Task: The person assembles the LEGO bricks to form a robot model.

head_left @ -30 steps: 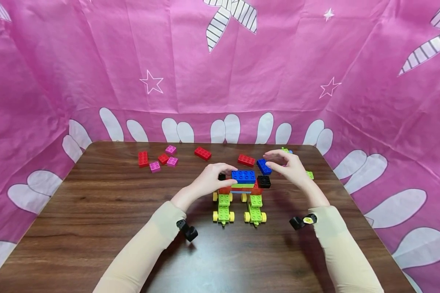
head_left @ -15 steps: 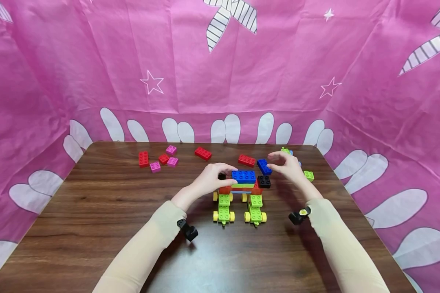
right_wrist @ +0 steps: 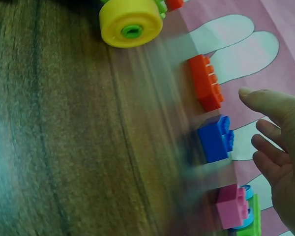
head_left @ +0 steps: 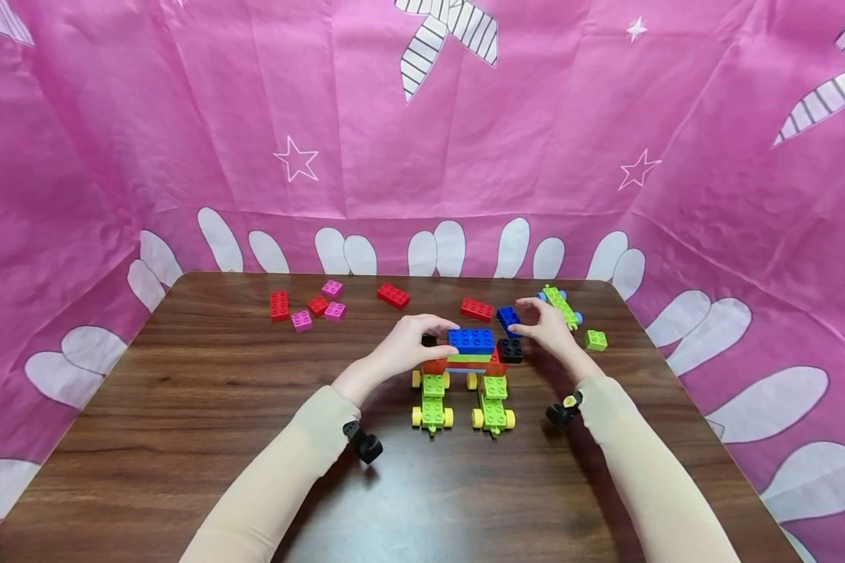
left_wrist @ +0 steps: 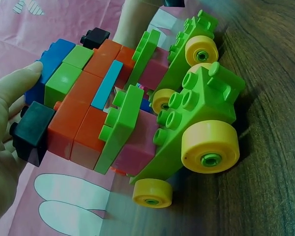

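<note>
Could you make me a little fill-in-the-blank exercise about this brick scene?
1. The top brick of the model, held by the left hand, is ____.
2. The model's two lime-green wheeled bases have ____ wheels.
3. At the far-left part of the table, small pink bricks number ____.
4. The right wrist view shows a blue brick between a red brick and a ____ one.

Missing words: blue; yellow; three; pink.

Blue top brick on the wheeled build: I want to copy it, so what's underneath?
Under the blue brick sit green bricks, then red bricks, with a light blue piece lower. The blue brick's underside and the tops it covers are hidden.
</note>
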`<action>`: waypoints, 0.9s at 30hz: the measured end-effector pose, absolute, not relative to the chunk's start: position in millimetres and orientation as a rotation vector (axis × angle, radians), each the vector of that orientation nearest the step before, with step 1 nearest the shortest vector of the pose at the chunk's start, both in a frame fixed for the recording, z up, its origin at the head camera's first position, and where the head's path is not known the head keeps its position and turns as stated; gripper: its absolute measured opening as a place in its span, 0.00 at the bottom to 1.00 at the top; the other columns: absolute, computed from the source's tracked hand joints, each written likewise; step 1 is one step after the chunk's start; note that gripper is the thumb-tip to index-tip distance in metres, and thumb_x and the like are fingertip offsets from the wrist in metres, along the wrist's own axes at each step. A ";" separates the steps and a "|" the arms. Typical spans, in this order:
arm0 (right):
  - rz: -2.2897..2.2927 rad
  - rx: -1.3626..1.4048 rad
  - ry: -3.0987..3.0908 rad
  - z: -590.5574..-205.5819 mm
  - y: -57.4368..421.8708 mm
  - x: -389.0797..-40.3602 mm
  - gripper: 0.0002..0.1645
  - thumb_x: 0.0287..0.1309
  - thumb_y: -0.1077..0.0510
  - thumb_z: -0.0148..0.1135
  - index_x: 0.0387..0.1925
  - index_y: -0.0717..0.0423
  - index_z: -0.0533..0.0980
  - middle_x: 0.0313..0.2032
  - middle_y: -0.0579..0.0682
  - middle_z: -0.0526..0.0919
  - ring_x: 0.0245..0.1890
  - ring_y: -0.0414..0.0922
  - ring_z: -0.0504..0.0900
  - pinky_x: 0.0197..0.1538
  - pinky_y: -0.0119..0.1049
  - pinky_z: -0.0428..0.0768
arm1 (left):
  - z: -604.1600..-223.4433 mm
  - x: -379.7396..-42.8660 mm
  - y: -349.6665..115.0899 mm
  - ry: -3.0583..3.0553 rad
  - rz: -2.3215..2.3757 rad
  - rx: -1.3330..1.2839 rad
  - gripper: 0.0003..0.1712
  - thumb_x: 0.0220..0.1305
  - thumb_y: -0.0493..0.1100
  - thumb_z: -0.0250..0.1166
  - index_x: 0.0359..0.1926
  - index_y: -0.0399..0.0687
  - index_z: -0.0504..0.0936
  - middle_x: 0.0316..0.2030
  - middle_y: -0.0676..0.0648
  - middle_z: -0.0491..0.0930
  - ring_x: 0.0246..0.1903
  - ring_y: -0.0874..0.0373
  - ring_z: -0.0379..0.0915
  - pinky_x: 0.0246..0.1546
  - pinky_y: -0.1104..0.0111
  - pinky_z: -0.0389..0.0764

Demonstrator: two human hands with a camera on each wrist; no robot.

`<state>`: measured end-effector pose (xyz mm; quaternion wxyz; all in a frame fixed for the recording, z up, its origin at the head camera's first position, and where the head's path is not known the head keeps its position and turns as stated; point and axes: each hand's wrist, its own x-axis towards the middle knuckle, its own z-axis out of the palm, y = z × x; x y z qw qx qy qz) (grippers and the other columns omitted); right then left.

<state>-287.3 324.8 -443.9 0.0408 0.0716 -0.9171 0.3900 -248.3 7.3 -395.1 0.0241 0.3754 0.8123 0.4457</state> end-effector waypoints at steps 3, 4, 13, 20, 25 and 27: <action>1.205 0.195 -2.830 -447.9 324.2 -289.4 0.35 0.54 0.59 0.70 0.60 0.67 0.68 0.57 0.66 0.75 0.58 0.61 0.73 0.61 0.56 0.71 | -395.7 -248.6 7.5 2.510 1.381 1.154 0.22 0.59 0.45 0.69 0.54 0.44 0.81 0.45 0.46 0.84 0.45 0.56 0.79 0.50 0.67 0.79; 1.199 0.193 -2.836 -448.6 324.0 -289.7 0.35 0.54 0.59 0.70 0.60 0.68 0.68 0.57 0.67 0.75 0.58 0.61 0.73 0.61 0.56 0.70 | -396.0 -248.8 7.7 2.507 1.383 1.152 0.22 0.59 0.45 0.69 0.54 0.44 0.81 0.45 0.46 0.83 0.45 0.56 0.79 0.51 0.67 0.79; 1.179 0.139 -2.889 -452.3 322.9 -293.5 0.37 0.55 0.57 0.70 0.62 0.66 0.66 0.60 0.67 0.72 0.59 0.62 0.72 0.63 0.56 0.69 | -397.9 -248.7 8.5 2.503 1.395 1.145 0.22 0.59 0.45 0.69 0.54 0.43 0.81 0.45 0.46 0.83 0.45 0.56 0.78 0.51 0.67 0.79; 1.174 0.126 -2.941 -454.7 322.8 -295.4 0.38 0.56 0.56 0.68 0.64 0.65 0.64 0.62 0.67 0.70 0.60 0.62 0.71 0.64 0.56 0.68 | -397.8 -248.3 7.7 2.501 1.406 1.148 0.22 0.59 0.44 0.70 0.54 0.43 0.81 0.45 0.47 0.83 0.44 0.57 0.78 0.50 0.68 0.79; 1.180 0.127 -2.966 -454.9 322.5 -296.5 0.36 0.58 0.58 0.67 0.64 0.65 0.63 0.62 0.67 0.69 0.60 0.62 0.71 0.63 0.56 0.68 | -397.5 -248.1 7.5 2.504 1.408 1.142 0.22 0.59 0.44 0.70 0.54 0.43 0.81 0.45 0.46 0.83 0.45 0.56 0.78 0.51 0.67 0.79; 1.176 0.126 -2.971 -454.5 322.3 -296.4 0.36 0.58 0.59 0.66 0.64 0.65 0.63 0.62 0.68 0.69 0.59 0.63 0.71 0.63 0.57 0.69 | -397.4 -248.1 7.6 2.504 1.408 1.147 0.22 0.59 0.44 0.70 0.54 0.43 0.81 0.45 0.46 0.83 0.45 0.56 0.78 0.51 0.67 0.79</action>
